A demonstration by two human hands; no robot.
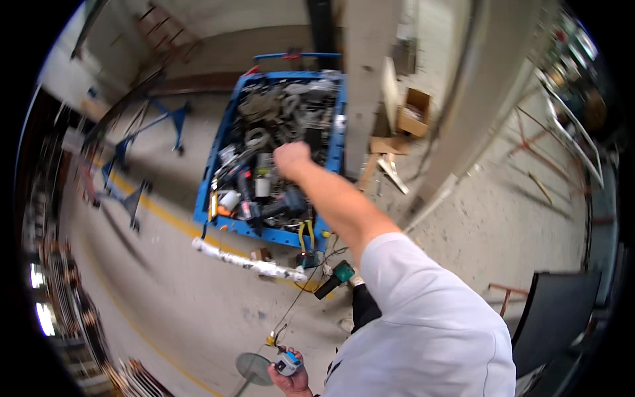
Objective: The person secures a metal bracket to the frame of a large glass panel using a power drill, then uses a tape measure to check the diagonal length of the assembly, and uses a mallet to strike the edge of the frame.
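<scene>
My right arm stretches forward over a blue trolley [274, 234] heaped with tools and parts. Above its middle is my right hand [291, 160], closed and blurred; whatever its fingers hold is hidden. Just below it a white-and-green canister [263, 185] stands among the tools, and a dark cordless power tool [286, 204] lies nearer me. At the bottom of the view, my left hand [296, 382] is wrapped round a blue and light-grey tape measure [288, 363]. Yellow-handled pliers [306, 235] hang at the trolley's near edge.
A white-wrapped bar [248, 261] lies before the trolley. Near my feet are a green-and-black power tool [335, 279] and cables. A round-based stand [254, 369] is beside my left hand. Beyond the trolley's right side rise pillars [370, 73] and a cardboard box [415, 114]. Blue wheeled stands [132, 198] stand left.
</scene>
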